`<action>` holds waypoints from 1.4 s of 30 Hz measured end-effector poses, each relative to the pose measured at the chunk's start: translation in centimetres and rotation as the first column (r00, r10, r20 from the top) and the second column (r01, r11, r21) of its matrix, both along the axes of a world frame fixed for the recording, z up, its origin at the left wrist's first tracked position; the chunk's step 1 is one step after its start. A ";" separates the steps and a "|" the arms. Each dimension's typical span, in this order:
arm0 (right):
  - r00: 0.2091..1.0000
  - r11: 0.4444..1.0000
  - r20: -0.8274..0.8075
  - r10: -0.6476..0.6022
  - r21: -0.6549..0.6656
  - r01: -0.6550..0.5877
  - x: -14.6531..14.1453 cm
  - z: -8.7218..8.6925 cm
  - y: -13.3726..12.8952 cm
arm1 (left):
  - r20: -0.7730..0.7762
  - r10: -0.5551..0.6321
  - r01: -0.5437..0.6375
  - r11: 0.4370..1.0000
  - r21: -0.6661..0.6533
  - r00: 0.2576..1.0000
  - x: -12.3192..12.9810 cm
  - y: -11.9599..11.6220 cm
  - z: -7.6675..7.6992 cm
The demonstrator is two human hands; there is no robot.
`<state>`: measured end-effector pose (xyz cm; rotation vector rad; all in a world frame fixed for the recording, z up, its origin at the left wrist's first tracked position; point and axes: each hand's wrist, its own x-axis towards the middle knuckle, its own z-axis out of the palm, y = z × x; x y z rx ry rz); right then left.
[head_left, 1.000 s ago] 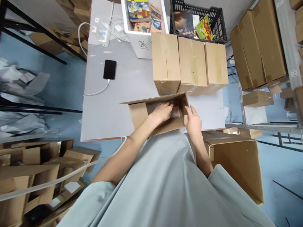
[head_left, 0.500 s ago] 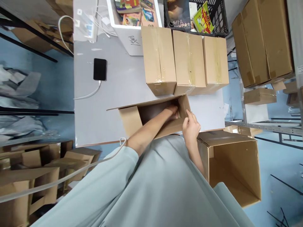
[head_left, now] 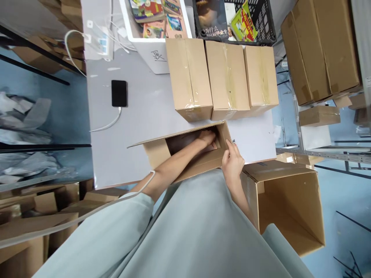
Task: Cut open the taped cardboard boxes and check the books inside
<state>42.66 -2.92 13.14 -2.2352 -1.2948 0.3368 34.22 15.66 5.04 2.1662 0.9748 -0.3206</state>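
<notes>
An open cardboard box (head_left: 158, 152) lies at the table's front edge, its long flap sticking out to the left. My left hand (head_left: 207, 137) reaches deep inside, at the right end of the box. Its fingers are mostly hidden, and a small pinkish patch shows beside them that I cannot make out. Outside, my right hand (head_left: 232, 160) grips the right end wall of the same box, thumb and fingers closed on the cardboard edge.
Three taped cartons (head_left: 227, 77) stand behind the box. Beyond them are a white bin (head_left: 155, 58) of books and a black crate (head_left: 265, 23). A black device (head_left: 119, 93) with a cable lies left. A big open carton (head_left: 290, 208) stands to the right, below table height.
The view has shifted, so the table things sit slightly lower. My left forearm lies flatter and its hand has moved a little left within the box. My right hand keeps its grip.
</notes>
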 end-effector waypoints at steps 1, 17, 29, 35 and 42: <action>1.000 0.999 -0.014 0.013 -0.034 -0.014 0.1 0.2 0.0 | -0.025 -0.019 0.020 0.999 0.025 1.000 -0.4 0.0 1.0; 0.995 0.926 0.098 0.024 0.373 -0.059 1.0 -0.4 0.2 | 0.553 0.048 -0.373 0.787 0.492 0.832 -16.4 -9.3 15.3; 0.903 0.894 -0.019 0.429 0.153 -0.421 2.8 0.1 2.4 | 0.738 0.093 -0.475 0.817 0.327 0.669 -15.6 -7.6 13.1; 0.896 0.897 -0.052 0.441 -0.014 -0.442 3.3 1.9 3.0 | 0.834 0.203 -0.676 0.694 0.247 0.512 -16.7 -9.3 15.8; 0.699 0.929 -0.641 0.315 0.358 -0.090 -0.5 5.7 1.8 | 0.926 0.076 -0.859 0.406 0.311 0.371 -16.8 -12.9 19.2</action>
